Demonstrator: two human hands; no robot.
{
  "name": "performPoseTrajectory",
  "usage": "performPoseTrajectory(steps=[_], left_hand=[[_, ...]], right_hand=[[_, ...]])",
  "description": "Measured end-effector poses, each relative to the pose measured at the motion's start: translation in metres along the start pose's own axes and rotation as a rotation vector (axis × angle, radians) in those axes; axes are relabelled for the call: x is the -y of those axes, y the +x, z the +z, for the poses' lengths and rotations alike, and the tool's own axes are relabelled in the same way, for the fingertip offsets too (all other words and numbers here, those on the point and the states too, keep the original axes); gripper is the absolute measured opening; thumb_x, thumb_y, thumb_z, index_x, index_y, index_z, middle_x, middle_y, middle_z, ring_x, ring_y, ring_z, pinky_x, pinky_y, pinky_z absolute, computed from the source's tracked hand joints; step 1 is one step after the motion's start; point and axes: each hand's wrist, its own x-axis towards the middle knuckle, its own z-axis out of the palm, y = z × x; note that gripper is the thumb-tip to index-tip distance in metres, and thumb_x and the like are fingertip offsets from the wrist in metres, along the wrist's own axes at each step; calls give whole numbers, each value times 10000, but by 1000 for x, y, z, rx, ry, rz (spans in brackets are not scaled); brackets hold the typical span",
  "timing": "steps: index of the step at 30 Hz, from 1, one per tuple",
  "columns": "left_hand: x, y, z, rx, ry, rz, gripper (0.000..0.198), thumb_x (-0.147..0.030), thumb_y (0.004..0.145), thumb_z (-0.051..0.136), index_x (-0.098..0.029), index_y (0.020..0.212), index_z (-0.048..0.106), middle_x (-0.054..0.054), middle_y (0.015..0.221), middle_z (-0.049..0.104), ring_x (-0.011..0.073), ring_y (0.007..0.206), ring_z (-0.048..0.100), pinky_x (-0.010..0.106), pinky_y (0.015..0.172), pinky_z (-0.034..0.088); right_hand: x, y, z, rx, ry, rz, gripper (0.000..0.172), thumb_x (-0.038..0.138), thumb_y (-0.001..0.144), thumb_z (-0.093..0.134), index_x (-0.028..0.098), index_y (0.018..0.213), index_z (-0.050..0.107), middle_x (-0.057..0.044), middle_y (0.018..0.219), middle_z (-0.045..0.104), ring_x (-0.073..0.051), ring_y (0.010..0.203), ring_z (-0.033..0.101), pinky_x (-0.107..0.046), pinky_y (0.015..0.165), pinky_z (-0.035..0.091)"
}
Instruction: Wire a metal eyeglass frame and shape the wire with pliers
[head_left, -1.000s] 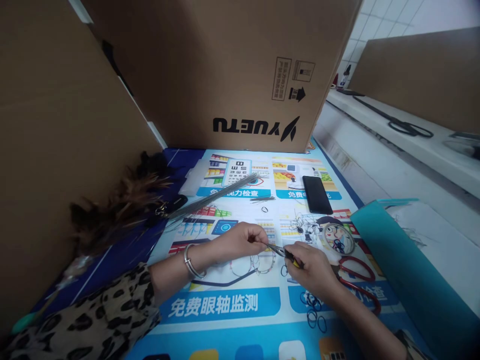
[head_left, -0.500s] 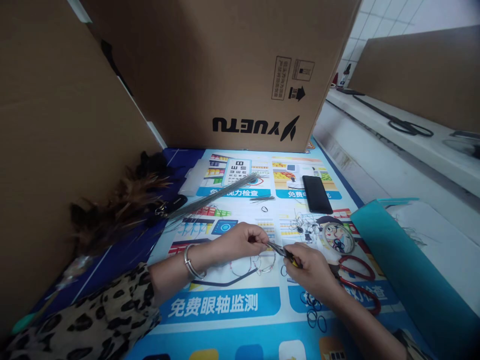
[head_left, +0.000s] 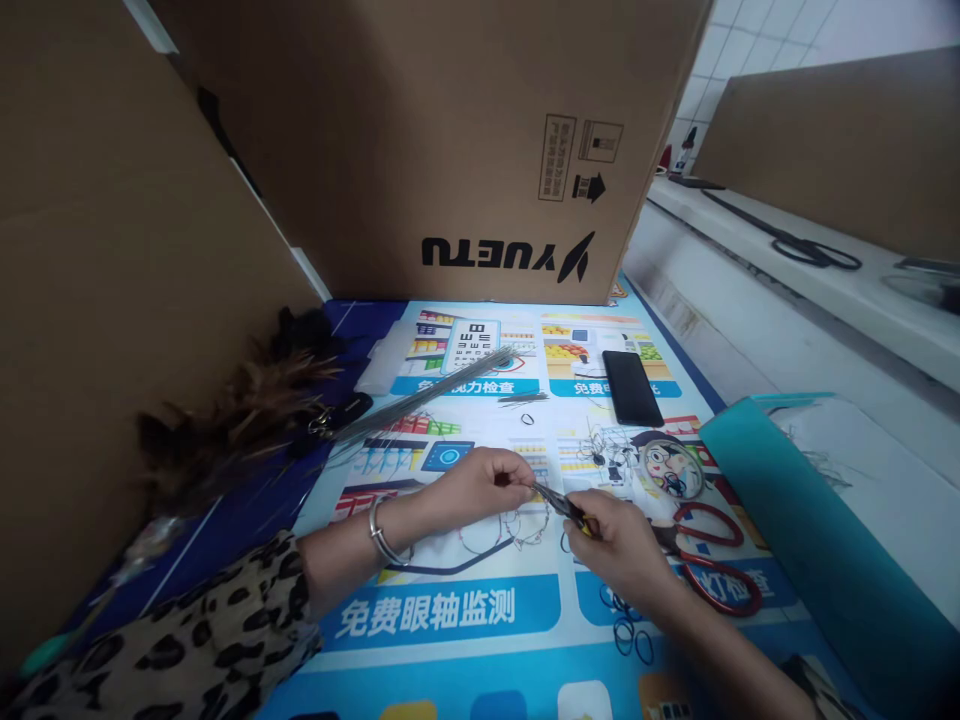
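My left hand [head_left: 491, 482] pinches something thin, apparently a wire end, between thumb and fingertips. A thin wire loop with small pinkish bits [head_left: 531, 543] shows just under the fingertips; whether it hangs from them or lies on the cloth I cannot tell. My right hand [head_left: 619, 545] is closed around pliers [head_left: 556, 500] with slim dark jaws and black-and-yellow handles. The jaw tips meet the left fingertips. Beside my right wrist lie red-handled scissors [head_left: 724, 590], partly covered by the arm. Black elastic rings [head_left: 634, 640] lie below that hand.
A bundle of thin wires [head_left: 442, 390] and short wire pieces [head_left: 523, 399] lie beyond my hands. A black phone [head_left: 632, 388], a round clear dish [head_left: 675, 470] and a teal box [head_left: 817, 540] are on the right. Brown feathers [head_left: 225, 410] lie left, beside cardboard walls [head_left: 450, 150].
The view has shifted very slightly. My right hand and the pliers are turned a little; both hands stay together at nearly the same spot.
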Motion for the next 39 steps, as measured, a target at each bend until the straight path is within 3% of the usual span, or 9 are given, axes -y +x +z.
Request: performPoseTrajectory(steps=[16, 23, 27, 32, 36, 39], left_hand=[[0, 1, -1, 37, -56, -20, 121, -256, 757, 567, -136, 746, 575, -31, 638, 476, 72, 564, 402, 179, 520, 335], [2, 3, 1, 39, -198, 98, 125, -209, 708, 646, -145, 759, 552, 36, 954, 531, 123, 815, 502, 248, 724, 412], [-2, 2, 2, 82, -336, 58, 123, -206, 731, 637, -141, 776, 543, 68, 1090, 542, 138, 898, 522, 287, 798, 405], [-6, 0, 5, 104, -471, -45, 174, -260, 747, 633, -140, 820, 528, 12, 780, 589, 101, 695, 526, 249, 667, 407], [-2, 0, 7, 70, -539, -57, 191, -289, 747, 633, -149, 832, 535, -4, 703, 586, 95, 646, 531, 240, 646, 412], [0, 0, 6, 55, -471, -75, 185, -293, 741, 637, -142, 820, 567, -17, 646, 566, 83, 588, 501, 222, 595, 396]], right_hand=[[1, 0, 0, -21, 36, -17, 85, 192, 769, 464, 199, 719, 532, 1, 678, 541, -141, 617, 501, -216, 539, 351], [3, 0, -2, 4, 102, 30, 103, 200, 775, 463, 193, 682, 507, 21, 620, 503, -127, 572, 483, -208, 499, 331], [5, 0, -3, 9, 172, 40, 101, 202, 773, 468, 187, 688, 521, 22, 625, 506, -124, 572, 478, -207, 494, 334], [4, 0, -2, -3, 289, 55, 129, 222, 774, 472, 176, 794, 591, 16, 652, 532, -120, 566, 476, -203, 484, 346], [3, 0, 0, -22, 310, 62, 140, 244, 770, 487, 172, 790, 605, 15, 639, 533, -118, 558, 474, -202, 481, 348], [3, -1, 0, -23, 316, 61, 144, 247, 771, 487, 175, 796, 610, 17, 630, 530, -116, 545, 470, -204, 475, 343]])
